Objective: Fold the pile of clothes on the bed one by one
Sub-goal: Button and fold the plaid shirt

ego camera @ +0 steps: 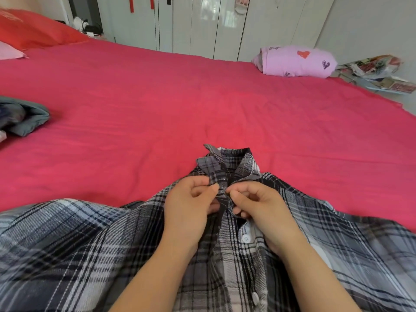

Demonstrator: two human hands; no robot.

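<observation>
1. On the near side of the bed [157,97], right below the camera, a grey-and-black plaid shirt [90,244] lies spread front-up, with its collar [227,158] pointing away toward the wardrobe doors [202,25].
2. Both hands are at the neck of the shirt, just below the collar. The left hand [191,203] pinches one edge of the front opening between thumb and forefinger. The right hand [258,206], fingers curled, pinches the opposite edge, and the two hands almost touch.
3. The step in hand looks like fastening the top of the front so the shirt holds its shape for folding. The fingers hide whether the top button is through its hole.
4. Lower on the front a white button [245,238] shows, and the two edges look parted around it — probably unfastened.
5. The next move calls for a fine pinch: hold the buttonhole edge taut, push the button through, then let go and smooth the fronts flat. Only then can the sleeves and sides be turned in, and the cloth at both sides looks rumpled enough to need spreading first.
6. A grey garment [24,118] lies at the left edge of the bed and a pink heart-print bundle [297,61] sits at its far right corner — both well apart from the shirt.
</observation>
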